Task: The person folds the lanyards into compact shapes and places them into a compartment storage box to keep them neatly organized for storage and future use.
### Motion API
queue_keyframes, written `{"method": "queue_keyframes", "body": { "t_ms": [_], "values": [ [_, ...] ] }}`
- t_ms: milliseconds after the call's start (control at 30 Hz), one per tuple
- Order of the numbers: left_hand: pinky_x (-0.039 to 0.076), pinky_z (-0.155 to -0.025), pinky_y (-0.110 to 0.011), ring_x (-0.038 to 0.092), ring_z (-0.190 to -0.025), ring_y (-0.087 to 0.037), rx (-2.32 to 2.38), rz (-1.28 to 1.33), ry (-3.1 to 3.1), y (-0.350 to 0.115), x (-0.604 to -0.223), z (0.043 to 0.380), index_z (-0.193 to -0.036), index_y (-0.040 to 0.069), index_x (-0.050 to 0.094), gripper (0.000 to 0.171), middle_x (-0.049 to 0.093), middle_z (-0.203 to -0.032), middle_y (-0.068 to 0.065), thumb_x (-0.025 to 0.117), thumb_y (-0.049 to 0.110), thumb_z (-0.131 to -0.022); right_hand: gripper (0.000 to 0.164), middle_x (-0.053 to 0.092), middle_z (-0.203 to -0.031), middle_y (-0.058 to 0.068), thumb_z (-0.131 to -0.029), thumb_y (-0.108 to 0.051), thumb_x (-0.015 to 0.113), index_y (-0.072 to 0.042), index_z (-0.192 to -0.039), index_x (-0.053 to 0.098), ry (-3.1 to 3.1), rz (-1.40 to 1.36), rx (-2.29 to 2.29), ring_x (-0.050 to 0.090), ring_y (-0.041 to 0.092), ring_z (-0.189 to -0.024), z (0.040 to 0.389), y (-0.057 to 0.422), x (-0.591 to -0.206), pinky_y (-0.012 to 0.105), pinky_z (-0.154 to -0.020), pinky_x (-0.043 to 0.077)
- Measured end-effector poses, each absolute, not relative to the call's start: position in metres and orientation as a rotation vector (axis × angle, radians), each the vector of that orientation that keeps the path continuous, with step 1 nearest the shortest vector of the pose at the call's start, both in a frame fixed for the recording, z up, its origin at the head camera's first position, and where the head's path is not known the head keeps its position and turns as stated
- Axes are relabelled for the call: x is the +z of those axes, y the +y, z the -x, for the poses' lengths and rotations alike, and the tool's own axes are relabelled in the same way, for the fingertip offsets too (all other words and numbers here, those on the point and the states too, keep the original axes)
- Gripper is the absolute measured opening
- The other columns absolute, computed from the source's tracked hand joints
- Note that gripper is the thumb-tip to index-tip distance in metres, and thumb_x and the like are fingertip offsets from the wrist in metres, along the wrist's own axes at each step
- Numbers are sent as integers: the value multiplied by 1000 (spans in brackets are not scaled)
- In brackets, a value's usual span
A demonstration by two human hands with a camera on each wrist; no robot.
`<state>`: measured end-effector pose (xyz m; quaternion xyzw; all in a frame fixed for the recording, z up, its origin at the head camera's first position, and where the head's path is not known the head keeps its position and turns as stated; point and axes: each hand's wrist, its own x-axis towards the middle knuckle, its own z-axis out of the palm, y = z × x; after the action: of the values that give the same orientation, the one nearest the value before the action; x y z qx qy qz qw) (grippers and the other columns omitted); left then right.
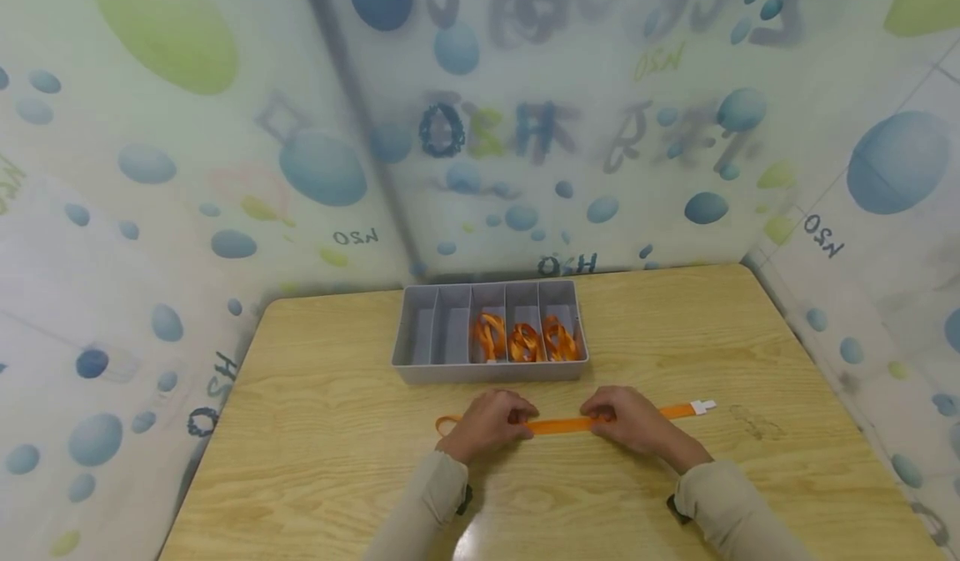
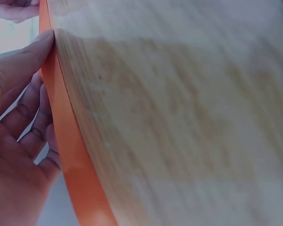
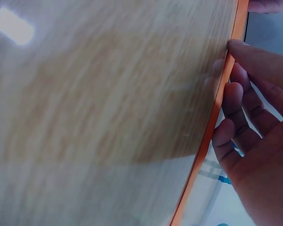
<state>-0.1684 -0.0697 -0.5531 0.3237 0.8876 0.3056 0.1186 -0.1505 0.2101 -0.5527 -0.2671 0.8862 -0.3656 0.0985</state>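
Observation:
An orange lanyard lies stretched left to right just over the table, with a loop at its left end and a white plastic clip at its right end. My left hand pinches it near the loop between thumb and fingers. Further right, my right hand pinches the same strap between its middle and the clip. In the left wrist view the orange band runs flat past the thumb tip. The right wrist view has the thumb and index finger on the strap, the other fingers loosely bent behind it.
Beyond the hands stands a grey divided box. Its three right compartments hold coiled orange lanyards; the two left compartments show bare floors. The wooden table meets patterned curtain walls at the back and sides.

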Motion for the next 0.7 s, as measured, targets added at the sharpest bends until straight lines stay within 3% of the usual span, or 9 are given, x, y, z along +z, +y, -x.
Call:
{"method": "queue_keyframes", "body": {
  "t_ms": [333,700],
  "values": [
    [49,-70,-16,59,-75,4,937,-870,2549,-69,-552,169,-93,14,80,7,73,-88,10,79,15,-86,16,69,-95,-2,-85,-4,77,-7,-100,75,2612,736,-1084,62,8,-83,149,207,-551,26,-73,53],
    [51,-80,-22,64,-86,-4,1125,-852,2425,-69,-542,169,-96,8,79,9,74,-94,2,76,13,-89,21,68,-96,-2,-82,-10,80,-7,-102,75,2684,779,-1061,63,12,-85,148,205,-554,30,-75,54]
  ]
}}
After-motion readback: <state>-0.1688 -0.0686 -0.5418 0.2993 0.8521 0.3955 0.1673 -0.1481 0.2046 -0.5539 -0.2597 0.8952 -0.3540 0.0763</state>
